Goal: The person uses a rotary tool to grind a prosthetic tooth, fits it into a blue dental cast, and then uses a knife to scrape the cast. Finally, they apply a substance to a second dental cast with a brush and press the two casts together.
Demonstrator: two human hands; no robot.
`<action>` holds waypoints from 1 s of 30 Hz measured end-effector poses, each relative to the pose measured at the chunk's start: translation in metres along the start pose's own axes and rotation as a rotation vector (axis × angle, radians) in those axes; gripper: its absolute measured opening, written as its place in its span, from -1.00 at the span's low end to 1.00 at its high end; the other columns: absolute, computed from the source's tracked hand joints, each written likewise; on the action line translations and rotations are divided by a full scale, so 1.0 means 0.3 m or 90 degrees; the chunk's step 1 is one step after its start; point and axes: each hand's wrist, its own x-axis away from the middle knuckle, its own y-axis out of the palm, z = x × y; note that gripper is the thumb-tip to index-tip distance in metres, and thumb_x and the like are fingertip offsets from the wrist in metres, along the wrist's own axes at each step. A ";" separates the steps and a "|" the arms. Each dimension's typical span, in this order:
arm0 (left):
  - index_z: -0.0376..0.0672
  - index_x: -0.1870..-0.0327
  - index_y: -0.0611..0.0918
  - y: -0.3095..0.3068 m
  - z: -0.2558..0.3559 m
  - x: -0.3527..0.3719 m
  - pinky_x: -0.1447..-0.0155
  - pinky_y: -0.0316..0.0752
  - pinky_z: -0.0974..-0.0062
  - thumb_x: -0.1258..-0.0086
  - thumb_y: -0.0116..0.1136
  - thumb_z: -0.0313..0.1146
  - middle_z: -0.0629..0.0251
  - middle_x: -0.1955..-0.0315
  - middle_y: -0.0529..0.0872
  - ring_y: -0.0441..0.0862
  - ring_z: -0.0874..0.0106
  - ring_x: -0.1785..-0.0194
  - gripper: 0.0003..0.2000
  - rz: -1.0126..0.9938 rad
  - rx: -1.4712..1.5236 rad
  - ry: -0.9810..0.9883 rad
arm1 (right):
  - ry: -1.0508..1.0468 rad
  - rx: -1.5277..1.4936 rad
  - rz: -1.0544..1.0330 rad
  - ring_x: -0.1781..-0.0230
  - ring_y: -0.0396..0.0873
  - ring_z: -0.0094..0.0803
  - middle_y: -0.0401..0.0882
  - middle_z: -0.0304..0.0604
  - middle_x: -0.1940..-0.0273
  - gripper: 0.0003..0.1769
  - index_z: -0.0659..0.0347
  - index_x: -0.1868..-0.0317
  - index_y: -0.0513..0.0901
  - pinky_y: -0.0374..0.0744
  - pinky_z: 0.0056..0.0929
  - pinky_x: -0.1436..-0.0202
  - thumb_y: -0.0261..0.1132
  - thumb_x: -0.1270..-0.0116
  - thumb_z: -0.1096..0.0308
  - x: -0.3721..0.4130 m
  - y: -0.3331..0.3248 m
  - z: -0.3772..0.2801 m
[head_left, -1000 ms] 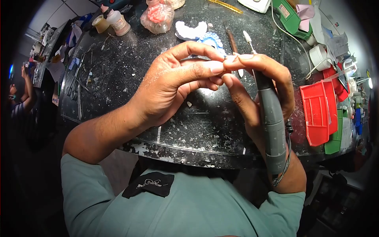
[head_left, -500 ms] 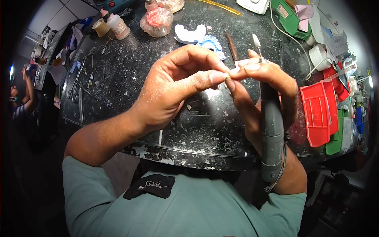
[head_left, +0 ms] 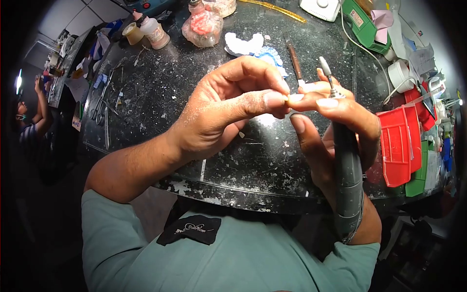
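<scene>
My left hand (head_left: 219,107) is closed in a pinch, thumb against fingers, dusty with pale powder. Whatever is between its fingertips is too small to make out. My right hand (head_left: 335,112) holds a dark rotary handpiece (head_left: 349,180) upright in its palm, with a pale pointed bur (head_left: 325,65) at the top. The right index fingertip touches the left fingertips, while the right thumb stands apart below. Beyond the hands lie a white dental cast (head_left: 243,45), a blue dental piece (head_left: 270,56) and a brown-handled knife (head_left: 294,57).
Red bins (head_left: 396,146) stand at the right, a green box (head_left: 362,27) at the back right. Bottles (head_left: 154,33) and a pink-stained jar (head_left: 203,29) are at the back. Scissors (head_left: 99,109) lie left on the dusty black table (head_left: 160,97). A person (head_left: 36,117) is at far left.
The right thumb has dropped away from the left fingertips. The right fingers have shifted slightly, and the handpiece tilts a little differently. The whole view has shifted slightly.
</scene>
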 end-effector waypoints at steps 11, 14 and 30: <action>-0.29 0.01 0.63 -0.005 0.000 0.002 -0.04 0.58 0.53 -0.39 0.20 -0.60 0.18 0.11 0.72 0.66 0.49 0.07 -0.81 0.017 -0.170 0.137 | 0.026 -0.009 -0.016 0.05 0.66 -0.21 0.69 -0.01 0.13 -0.56 0.21 -0.11 0.39 0.48 -0.03 -0.26 0.34 -0.28 0.61 0.007 -0.005 0.001; -0.31 0.07 0.66 0.008 0.016 0.005 -0.02 0.58 0.52 -0.38 0.22 -0.59 0.19 0.19 0.73 0.67 0.49 0.11 -0.85 0.047 -0.206 0.109 | 0.027 -0.007 -0.020 0.02 0.64 -0.20 0.69 -0.01 0.13 -0.58 0.21 -0.11 0.39 0.46 -0.01 -0.28 0.32 -0.30 0.59 0.005 -0.008 -0.001; -0.20 0.02 0.60 -0.027 -0.001 -0.010 -0.08 0.53 0.44 -0.46 0.16 -0.46 0.26 0.16 0.68 0.64 0.46 0.08 -0.85 0.022 0.070 -0.050 | 0.098 0.042 -0.028 0.13 0.48 -0.34 0.58 0.02 0.07 -0.52 0.32 -0.04 0.58 0.46 -0.31 -0.09 0.11 -0.42 0.05 -0.021 -0.038 -0.046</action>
